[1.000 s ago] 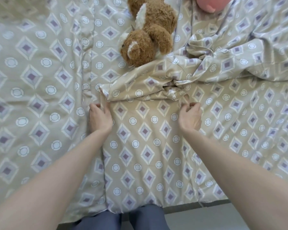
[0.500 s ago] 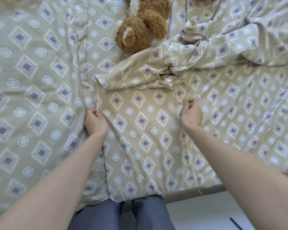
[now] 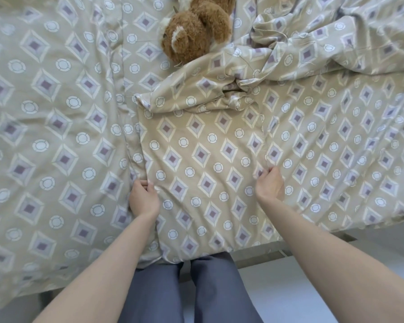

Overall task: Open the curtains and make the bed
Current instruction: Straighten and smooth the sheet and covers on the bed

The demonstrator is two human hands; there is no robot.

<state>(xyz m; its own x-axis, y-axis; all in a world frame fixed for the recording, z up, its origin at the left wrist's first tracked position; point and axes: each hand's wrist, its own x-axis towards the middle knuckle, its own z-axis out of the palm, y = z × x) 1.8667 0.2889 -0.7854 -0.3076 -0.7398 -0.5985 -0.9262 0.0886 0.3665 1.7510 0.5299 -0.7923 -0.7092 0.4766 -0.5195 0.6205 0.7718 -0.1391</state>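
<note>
Both hands gripped a patterned pillow [image 3: 203, 173] at the bed's near edge: left hand [image 3: 143, 198] on its left side, right hand [image 3: 270, 185] on its right. Beyond the pillow lay a crumpled duvet [image 3: 313, 50], with a brown plush toy [image 3: 194, 29] just beside it.

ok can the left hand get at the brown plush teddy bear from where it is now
Probably yes: nothing blocks the way from the left hand to the brown plush teddy bear, but the hand grips the patterned beige pillow and must let go.
</note>
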